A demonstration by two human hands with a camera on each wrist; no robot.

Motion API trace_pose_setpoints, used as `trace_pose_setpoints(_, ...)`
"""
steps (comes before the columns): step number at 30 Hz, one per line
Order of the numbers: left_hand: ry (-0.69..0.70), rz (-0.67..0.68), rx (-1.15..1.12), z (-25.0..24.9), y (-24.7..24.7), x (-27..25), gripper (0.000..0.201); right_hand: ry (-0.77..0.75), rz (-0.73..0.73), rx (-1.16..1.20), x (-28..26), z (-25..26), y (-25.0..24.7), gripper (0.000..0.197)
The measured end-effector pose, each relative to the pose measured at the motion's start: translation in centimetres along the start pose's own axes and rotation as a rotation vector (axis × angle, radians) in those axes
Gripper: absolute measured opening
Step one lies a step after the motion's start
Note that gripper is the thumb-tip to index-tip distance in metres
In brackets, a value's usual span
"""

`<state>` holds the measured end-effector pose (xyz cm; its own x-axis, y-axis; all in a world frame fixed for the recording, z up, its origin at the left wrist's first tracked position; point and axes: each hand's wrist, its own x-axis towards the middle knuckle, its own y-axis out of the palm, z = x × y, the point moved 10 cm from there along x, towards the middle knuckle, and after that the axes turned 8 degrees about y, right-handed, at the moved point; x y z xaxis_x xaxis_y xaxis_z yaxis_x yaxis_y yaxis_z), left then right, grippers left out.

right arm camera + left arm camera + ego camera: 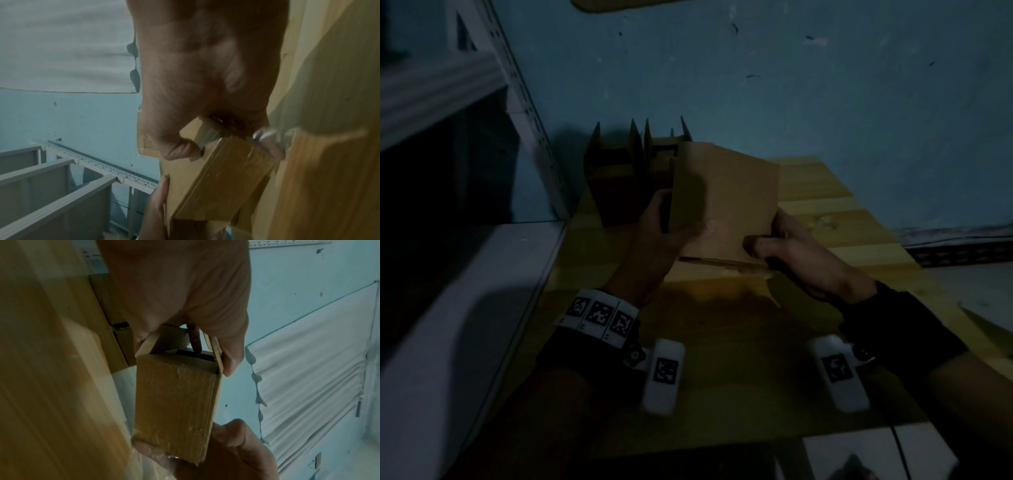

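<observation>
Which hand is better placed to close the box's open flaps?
Left: the left hand has fingers at the open flaps of the box; the right hand grips the opposite, taped end.

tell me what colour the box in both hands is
The box is plain brown cardboard, clearest in the left wrist view.

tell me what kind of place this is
Likely a small packing or storage room: a cardboard box held over a wooden table, more open boxes behind it, white slotted metal shelving beside.

The box [726,202] hangs over the table [835,219], open boxes [616,185] behind it, shelving [431,89] left.
</observation>
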<state>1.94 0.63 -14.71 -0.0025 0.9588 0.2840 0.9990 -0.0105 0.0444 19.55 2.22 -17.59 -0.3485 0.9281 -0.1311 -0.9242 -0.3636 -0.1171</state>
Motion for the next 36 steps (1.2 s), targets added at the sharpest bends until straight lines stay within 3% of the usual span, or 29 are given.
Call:
trace_pose_setpoints(5,0.005,0.011,-0.017,0.2,0.4,0.0,0.061,0.014,-0.038,0.028,0.3,-0.2,-0.3,0.084)
trace_pose_setpoints(9,0.047,0.023,0.01,-0.1,0.7,0.0,0.052,0.013,-0.041,0.025,0.4,-0.2,-0.2,0.092)
trace_pose_setpoints(15,0.032,-0.01,0.023,-0.6,-0.1,-0.1,0.072,-0.001,-0.005,0.048,-0.4,0.0,0.0,0.075)
trace_pose_setpoints(21,0.005,-0.002,0.035,-0.4,0.4,-0.4,0.068,-0.054,-0.04,-0.036,-1.2,1.2,0.5,0.077)
trace_pose_setpoints(32,-0.002,-0.014,-0.045,-0.8,-0.9,-0.3,0.06,-0.078,0.094,-0.029,-1.2,1.4,0.4,0.068)
trace_pose_setpoints(36,-0.013,-0.029,-0.062,-0.7,-1.2,-0.3,0.07,-0.079,0.105,-0.007,-1.5,1.6,0.5,0.07)
